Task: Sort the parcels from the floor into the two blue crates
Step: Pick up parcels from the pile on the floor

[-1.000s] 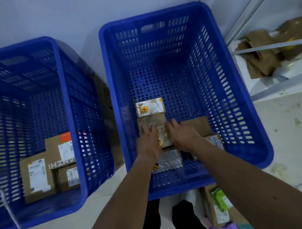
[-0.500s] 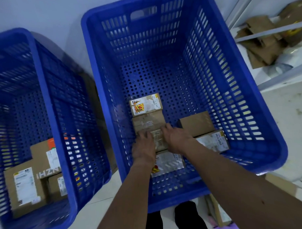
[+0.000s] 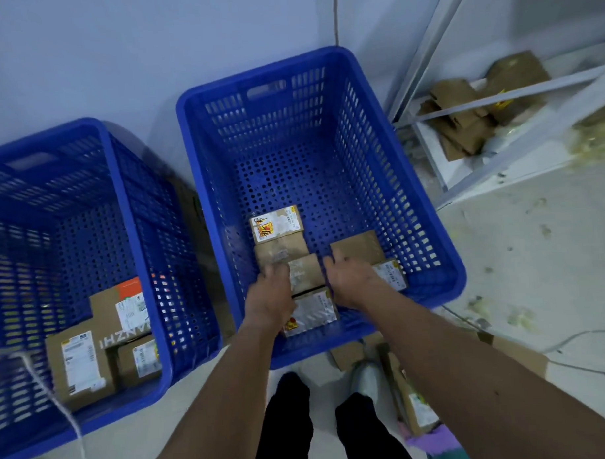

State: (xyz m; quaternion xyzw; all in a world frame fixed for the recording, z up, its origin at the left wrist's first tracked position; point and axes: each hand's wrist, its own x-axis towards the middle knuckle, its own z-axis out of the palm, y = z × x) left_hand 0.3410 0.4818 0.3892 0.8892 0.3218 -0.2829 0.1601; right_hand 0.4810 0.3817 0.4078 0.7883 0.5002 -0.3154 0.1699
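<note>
Both hands are down inside the right crate (image 3: 277,134), close to its front wall. Between them lies a small brown parcel (image 3: 304,272), in line with other small parcels (image 3: 277,223) on the left side of the crate bottom. The left hand (image 3: 269,299) has its fingers bent over the parcel's left edge, so its grip is on the parcel. The right hand (image 3: 351,279) is just beside the right edge, and I cannot tell if its grip holds anything. I judge the step to be setting this parcel in place. Next, the hands should release it and reach for the parcels on the floor (image 3: 417,407) beside the feet. The left crate (image 3: 71,220) holds larger boxes (image 3: 79,367).
</note>
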